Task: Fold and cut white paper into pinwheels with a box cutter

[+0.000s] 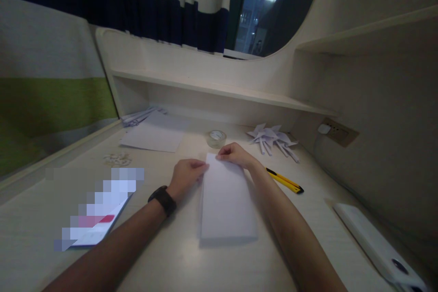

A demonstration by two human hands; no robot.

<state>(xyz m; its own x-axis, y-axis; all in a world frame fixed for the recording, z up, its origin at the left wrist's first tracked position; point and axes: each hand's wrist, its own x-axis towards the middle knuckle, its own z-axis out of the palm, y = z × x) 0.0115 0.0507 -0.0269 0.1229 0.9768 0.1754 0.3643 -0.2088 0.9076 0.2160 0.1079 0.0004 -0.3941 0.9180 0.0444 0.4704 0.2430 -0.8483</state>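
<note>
Room: dim, striped curtain (164,9) and dark window (270,4) far behind a pale shelf (219,89).
Tabletop (171,255): light wood grain.
Folded paper (226,203): white, long, lying flat at centre, narrow end far.
Left hand (186,175): fingers pressed together on the paper's far left edge.
Right hand (234,154): fingers pinching its far corner.
Right side: yellow cutter (284,180), folded paper shapes (273,140).
Far centre: tape roll (216,138).

- Our left hand (186,177) has a black watch (163,200) strapped at the wrist, toward seven o'clock.
- Our right hand (236,155) wears nothing.
- Both forearms are bare, sleeveless.
</note>
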